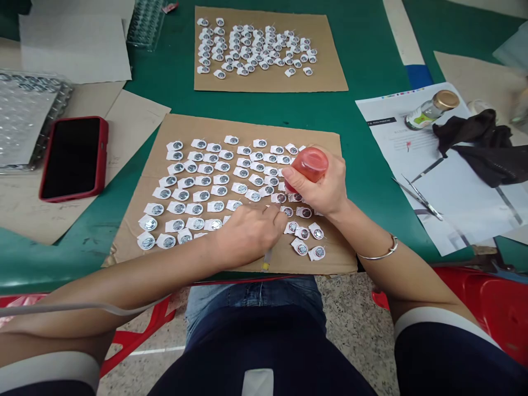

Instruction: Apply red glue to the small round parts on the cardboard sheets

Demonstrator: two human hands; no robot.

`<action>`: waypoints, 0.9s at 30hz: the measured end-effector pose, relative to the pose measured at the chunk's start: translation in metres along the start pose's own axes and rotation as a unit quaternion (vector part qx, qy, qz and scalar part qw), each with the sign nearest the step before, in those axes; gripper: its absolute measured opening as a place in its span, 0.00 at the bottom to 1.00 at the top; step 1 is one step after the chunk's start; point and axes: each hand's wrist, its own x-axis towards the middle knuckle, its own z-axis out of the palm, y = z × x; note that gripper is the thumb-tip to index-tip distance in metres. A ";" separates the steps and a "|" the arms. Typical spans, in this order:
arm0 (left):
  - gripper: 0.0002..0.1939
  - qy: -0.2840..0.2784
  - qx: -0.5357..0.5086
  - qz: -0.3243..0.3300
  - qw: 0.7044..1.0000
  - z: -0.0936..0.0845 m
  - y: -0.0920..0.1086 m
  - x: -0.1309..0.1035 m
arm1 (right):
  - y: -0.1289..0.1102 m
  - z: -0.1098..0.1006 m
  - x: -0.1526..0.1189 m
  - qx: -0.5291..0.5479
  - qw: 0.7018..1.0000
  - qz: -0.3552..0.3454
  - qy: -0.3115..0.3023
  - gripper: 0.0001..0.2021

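Observation:
My right hand point(325, 190) is wrapped round a small red translucent bottle point(311, 164), tilted over the right part of a cardboard sheet point(136, 220). My left hand point(256, 228) rests low over the same sheet, fingers bent together near the bottle's lower end; whatever they pinch is hidden beneath them. Rows of small white paper tabs with round silvery discs point(202, 195) cover the cardboard to the left of my hands. A looser group of these tabbed discs point(302, 232) lies just right of my left hand. A thin strip with a yellow patch point(266, 261) shows below it.
Behind is a second cardboard sheet point(330, 71) with many similar pieces. A red-cased phone point(74, 159) and bubble wrap point(25, 121) lie at left. On the right are tweezers point(423, 198), a glass jar point(431, 110), black cloth point(482, 143) and a printed paper point(388, 132).

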 end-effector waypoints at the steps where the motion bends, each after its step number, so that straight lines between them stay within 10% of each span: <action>1: 0.11 -0.006 -0.010 -0.003 1.000 -0.001 -0.001 0.000 | 0.000 0.000 0.000 0.002 1.000 0.001 -0.001 0.13; 15: 0.07 0.004 -0.197 -0.080 0.977 0.000 -0.025 0.000 | -0.011 -0.025 0.001 0.100 0.990 0.097 -0.002 0.15; 27: 0.06 0.029 -0.297 -0.092 0.950 0.001 -0.038 0.000 | -0.002 -0.020 -0.069 0.067 0.968 0.168 0.175 0.11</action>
